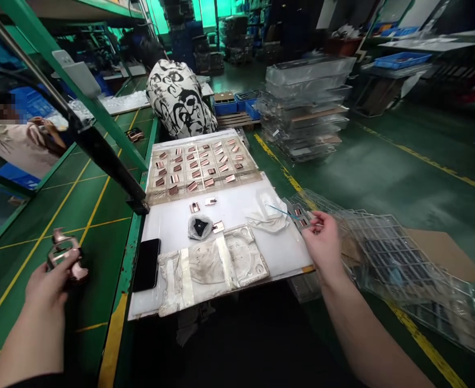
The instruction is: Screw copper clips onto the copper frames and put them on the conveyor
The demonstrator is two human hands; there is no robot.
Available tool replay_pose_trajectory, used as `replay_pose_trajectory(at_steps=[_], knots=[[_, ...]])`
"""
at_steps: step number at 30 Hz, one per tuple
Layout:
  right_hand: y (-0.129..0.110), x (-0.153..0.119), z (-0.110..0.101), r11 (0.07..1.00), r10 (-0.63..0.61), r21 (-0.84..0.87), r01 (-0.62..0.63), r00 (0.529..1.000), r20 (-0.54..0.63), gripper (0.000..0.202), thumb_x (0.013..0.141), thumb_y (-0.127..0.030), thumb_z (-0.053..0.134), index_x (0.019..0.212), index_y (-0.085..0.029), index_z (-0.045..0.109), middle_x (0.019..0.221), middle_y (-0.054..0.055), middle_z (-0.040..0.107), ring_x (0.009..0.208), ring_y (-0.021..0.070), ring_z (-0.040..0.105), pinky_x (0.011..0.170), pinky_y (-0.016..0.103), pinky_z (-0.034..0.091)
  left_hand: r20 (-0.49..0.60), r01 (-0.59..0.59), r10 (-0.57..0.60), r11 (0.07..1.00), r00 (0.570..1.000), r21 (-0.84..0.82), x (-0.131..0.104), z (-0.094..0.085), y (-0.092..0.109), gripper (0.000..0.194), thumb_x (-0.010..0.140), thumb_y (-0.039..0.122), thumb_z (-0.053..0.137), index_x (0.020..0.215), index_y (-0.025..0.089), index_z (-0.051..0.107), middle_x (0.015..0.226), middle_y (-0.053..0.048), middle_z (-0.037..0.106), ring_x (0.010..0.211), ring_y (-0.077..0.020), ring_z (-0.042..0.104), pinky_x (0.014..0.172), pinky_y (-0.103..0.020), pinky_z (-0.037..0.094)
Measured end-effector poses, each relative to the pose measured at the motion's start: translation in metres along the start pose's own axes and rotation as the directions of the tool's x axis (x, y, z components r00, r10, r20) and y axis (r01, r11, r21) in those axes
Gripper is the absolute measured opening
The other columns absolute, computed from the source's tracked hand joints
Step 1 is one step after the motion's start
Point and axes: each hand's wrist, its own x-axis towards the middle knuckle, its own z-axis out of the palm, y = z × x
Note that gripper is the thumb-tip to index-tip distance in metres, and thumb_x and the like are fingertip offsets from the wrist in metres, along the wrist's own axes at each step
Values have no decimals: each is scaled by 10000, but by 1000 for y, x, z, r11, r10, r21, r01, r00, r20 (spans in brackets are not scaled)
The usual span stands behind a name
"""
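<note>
Copper-coloured bracket [77, 270]: glossy, open-framed, in the left hand [50, 280], fingers pinching it, over the green belt [100, 253]; contact unclear. Step in hand, I judge: handling this bracket; next move would call for a steady grip. Mid-scene, small copper pieces [209, 182] dot the tabletop [237, 199]. Rightward, the right hand [323, 237], fingers pinching a thin blue stick [282, 211].

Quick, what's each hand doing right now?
Left hand: closed, holding a shiny copper-coloured metal part.
Right hand: closed, pinching a thin blue stick.
</note>
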Motion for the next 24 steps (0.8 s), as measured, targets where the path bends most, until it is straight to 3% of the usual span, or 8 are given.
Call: replay_pose_trajectory(at_steps=[2, 4, 7, 11, 15, 19, 22, 24], knots=[[6, 12, 10, 1000, 18, 0, -18, 992, 123, 815, 656, -461, 948, 1352, -125, 690, 1018, 81, 738, 792, 198, 675, 772, 362, 608, -53, 27, -36, 988, 998, -153, -16, 4, -4, 677, 684, 883, 682, 994, 292, 571, 1030, -11, 803, 1162, -374, 775, 873, -615, 686], [3, 18, 19, 1000, -1, 4, 0, 976, 216, 776, 730, -554, 914, 1341, -114, 729, 1004, 113, 790, 830, 227, 726, 799, 377, 626, -87, 33, -61, 956, 994, -292, -37, 9, -6, 693, 739, 932, 610, 1126, 357, 625, 1327, 17, 803, 1433, -371, 678, 1135, -667, 601], [-14, 19, 29, 995, -90, -23, 98, 970, 225, 606, 898, -631, 799, 1244, -133, 818, 1070, 147, 824, 922, 252, 744, 892, 414, 621, -50, 17, -47, 878, 998, -479, -79, 12, 4, 790, 593, 882, 806, 1238, 438, 700, 1560, 72, 715, 1664, -411, 443, 1352, -665, 405], [-39, 20, 33, 962, -257, -53, 266, 956, 139, 453, 958, -594, 786, 1133, -184, 870, 1176, 140, 811, 1049, 285, 737, 977, 439, 595, 211, 121, -1, 823, 977, -556, -135, 8, 34, 972, 370, 899, 931, 1228, 463, 792, 1488, 43, 760, 1625, -513, 451, 1249, -714, 518], [-66, 13, 29, 950, -312, 25, 312, 950, -13, 360, 984, -525, 805, 1154, -210, 851, 1077, 86, 794, 932, 239, 735, 899, 405, 609, 488, 304, 57, 718, 871, -627, -180, 21, 56, 1125, 307, 1052, 855, 1276, 481, 819, 1353, -21, 808, 1528, -526, 547, 1129, -662, 620], [-107, -10, 19, 836, -259, 441, 325, 944, -205, 239, 884, -365, 941, 1014, -201, 827, 886, 27, 757, 686, 164, 671, 643, 313, 557, 558, 364, 184, 588, 809, -722, -213, 57, 62, 1149, 335, 891, 991, 1365, 431, 771, 1378, -96, 766, 1434, -513, 626, 1120, -654, 613], [-137, -37, 11, 700, -274, 645, 308, 949, -155, 229, 824, -327, 990, 920, -213, 816, 839, 25, 752, 606, 171, 640, 512, 298, 478, 561, 352, 336, 514, 757, -782, -231, 85, 69, 1012, 484, 727, 1067, 1389, 416, 740, 1416, -93, 727, 1394, -411, 676, 1172, -571, 587], [-150, -57, 7, 682, -295, 673, 287, 950, -106, 199, 850, -370, 987, 929, -262, 839, 824, 13, 742, 595, 173, 605, 501, 309, 449, 564, 354, 423, 477, 709, -804, -241, 103, 76, 955, 543, 658, 1083, 1394, 413, 724, 1448, -81, 701, 1402, -365, 681, 1236, -548, 537]])
